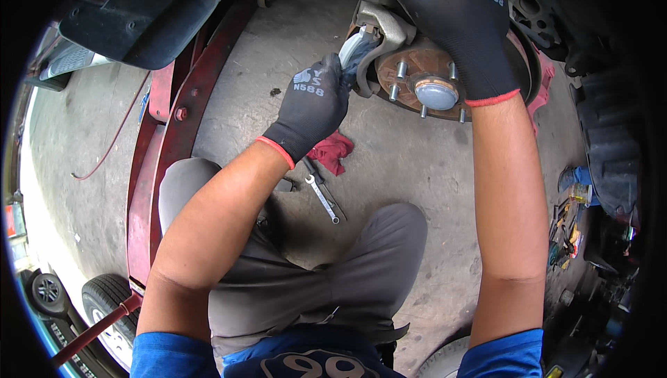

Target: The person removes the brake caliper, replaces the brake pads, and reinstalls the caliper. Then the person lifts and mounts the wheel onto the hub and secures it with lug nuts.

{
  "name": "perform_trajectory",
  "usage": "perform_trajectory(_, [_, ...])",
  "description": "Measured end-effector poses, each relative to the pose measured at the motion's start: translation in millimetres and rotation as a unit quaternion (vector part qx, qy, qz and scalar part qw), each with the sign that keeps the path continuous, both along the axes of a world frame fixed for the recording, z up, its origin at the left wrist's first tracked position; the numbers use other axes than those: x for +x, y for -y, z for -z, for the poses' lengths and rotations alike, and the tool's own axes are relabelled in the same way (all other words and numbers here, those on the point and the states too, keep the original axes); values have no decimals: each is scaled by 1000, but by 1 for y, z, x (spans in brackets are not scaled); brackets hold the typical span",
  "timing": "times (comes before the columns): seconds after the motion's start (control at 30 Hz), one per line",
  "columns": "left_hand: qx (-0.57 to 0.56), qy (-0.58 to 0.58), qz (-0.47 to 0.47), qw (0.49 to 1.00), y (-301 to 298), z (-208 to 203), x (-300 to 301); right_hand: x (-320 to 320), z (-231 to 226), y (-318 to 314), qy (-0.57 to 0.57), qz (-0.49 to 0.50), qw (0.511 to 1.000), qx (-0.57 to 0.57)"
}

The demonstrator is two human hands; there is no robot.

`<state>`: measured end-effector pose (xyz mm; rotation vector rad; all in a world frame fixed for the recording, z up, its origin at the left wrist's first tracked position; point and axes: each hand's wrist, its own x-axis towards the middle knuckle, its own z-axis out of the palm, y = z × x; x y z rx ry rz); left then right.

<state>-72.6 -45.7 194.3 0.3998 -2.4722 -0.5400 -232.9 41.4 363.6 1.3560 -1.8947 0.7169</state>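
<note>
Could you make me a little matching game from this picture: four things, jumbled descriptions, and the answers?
Things
1. Left hand
2. Rag
3. Wrench
4. Hub

Descriptions
A. Silver, lying on the floor
B. Ringed by studs
C. Red and crumpled
D. Gloved, gripping a pale part

Pairs: 1-D, 2-C, 3-A, 4-B

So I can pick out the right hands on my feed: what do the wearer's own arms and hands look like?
The left hand and right hand wear matching black gloves with red-edged cuffs and pale printed marks. Above them, the arms are bare up to blue sleeves.
</note>
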Motion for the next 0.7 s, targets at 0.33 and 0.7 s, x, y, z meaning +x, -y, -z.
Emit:
perform_trajectory(0.33, [7, 55, 39, 998, 13, -5, -1, -8, 1, 4, 20, -71, 997, -18])
perform_trajectory(0.7, [-11, 107, 12, 994, 3, -15, -3, -13, 4, 12, -13, -164, 984, -72])
